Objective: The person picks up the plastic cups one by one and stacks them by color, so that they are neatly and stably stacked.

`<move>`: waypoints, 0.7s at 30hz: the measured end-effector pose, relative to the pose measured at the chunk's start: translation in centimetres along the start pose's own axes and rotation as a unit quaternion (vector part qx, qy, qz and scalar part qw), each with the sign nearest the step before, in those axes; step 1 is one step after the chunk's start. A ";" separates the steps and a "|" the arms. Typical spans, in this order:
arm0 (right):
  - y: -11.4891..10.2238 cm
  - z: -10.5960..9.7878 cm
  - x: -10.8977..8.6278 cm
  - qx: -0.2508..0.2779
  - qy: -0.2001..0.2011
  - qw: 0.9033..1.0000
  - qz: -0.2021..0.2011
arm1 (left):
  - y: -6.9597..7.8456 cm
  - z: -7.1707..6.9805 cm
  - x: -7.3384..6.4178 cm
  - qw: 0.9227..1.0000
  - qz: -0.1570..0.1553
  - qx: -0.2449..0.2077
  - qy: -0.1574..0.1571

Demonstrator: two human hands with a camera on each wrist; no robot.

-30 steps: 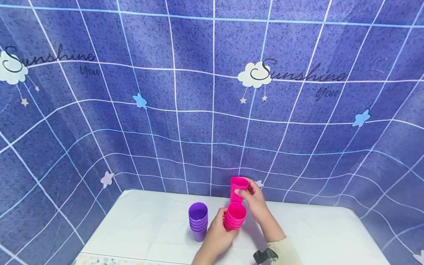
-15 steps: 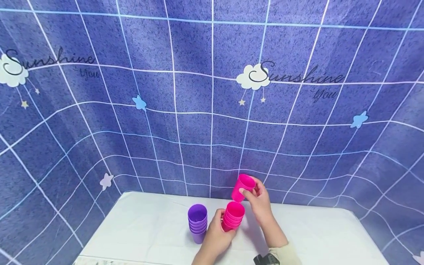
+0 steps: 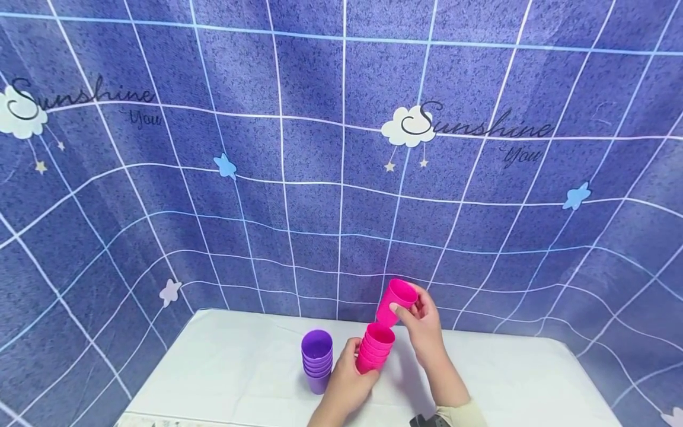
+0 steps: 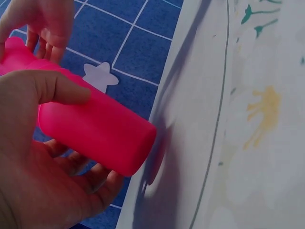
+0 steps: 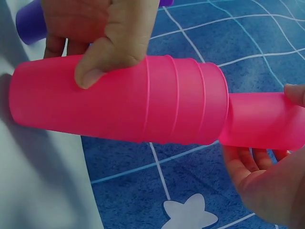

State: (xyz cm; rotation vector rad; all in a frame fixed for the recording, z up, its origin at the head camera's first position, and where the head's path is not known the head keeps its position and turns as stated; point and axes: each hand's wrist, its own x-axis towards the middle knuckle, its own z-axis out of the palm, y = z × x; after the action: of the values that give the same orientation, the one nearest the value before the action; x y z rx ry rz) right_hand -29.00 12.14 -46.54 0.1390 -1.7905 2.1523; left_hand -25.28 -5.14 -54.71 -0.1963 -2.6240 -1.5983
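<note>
My left hand (image 3: 349, 379) grips a stack of nested pink cups (image 3: 376, 351) from its left side, thumb on the near face and fingers behind. In the right wrist view the stack (image 5: 114, 102) shows several rims at its open end. Above it my right hand (image 3: 425, 326) holds a single pink cup (image 3: 396, 301) between thumb and fingers, tilted with its mouth up and to the right. The bottom of that cup (image 5: 259, 119) sits right at the stack's top rim. Left of my left hand a stack of nested purple cups (image 3: 318, 362) stands upright on the table.
The white-covered table (image 3: 240, 367) has a patterned strip (image 3: 160, 421) along its front edge. Behind it hangs a blue curtain (image 3: 299, 237) with a white grid, clouds and stars. A dark watch-like band (image 3: 427, 421) shows at the right sleeve.
My right hand has moved slightly right, and its pink cup has gone from nearly upright to tilted right. The stack in my left hand leans a little more. The purple cups stay put.
</note>
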 end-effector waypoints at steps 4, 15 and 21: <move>0.1 0.0 -0.1 0.000 0.001 1.000 0.013 | -0.1 0.0 0.1 1.000 -0.004 -0.004 -0.001; -0.3 -0.1 -1.0 -0.011 0.006 1.000 0.028 | -0.2 0.1 0.1 1.000 0.014 -0.006 0.011; -0.6 -0.2 -1.5 -0.026 -0.007 0.999 0.023 | -0.4 0.2 0.2 1.000 0.009 -0.002 0.011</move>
State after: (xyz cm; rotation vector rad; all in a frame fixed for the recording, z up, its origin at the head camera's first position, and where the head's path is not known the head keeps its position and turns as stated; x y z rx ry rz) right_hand -27.40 12.16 -46.47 0.1020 -1.8723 2.1396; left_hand -25.50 -5.07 -55.12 -0.1997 -2.5961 -1.5908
